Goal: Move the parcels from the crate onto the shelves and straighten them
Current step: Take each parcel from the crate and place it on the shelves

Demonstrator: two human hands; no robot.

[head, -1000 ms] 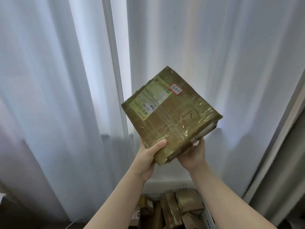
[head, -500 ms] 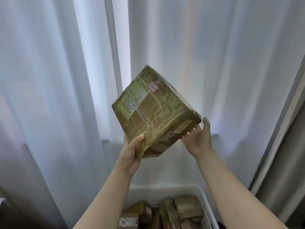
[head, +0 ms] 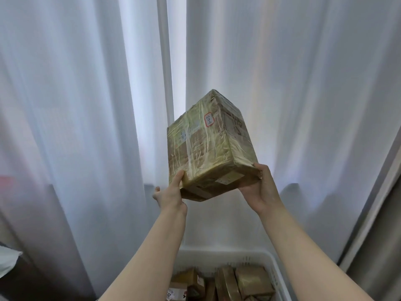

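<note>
Left hand (head: 171,193) grips the lower-left corner of the parcel (head: 208,146), thumb on the front face, other fingers mostly hidden behind. Right hand (head: 261,189) cups the lower-right corner, fingers curled over the edge. Both grips are closed on the parcel. It is held tilted in the air before the white curtains (head: 86,105), well above the crate (head: 217,256), where more parcels (head: 253,279) lie. No shelves in view.

Handling, judged: stiff cardboard box, fully wrapped in glossy tape, so likely slick. Weight unknown, though two hands suggest some heft. Best held at opposite bottom corners or under the base, not by the flat taped faces.
</note>
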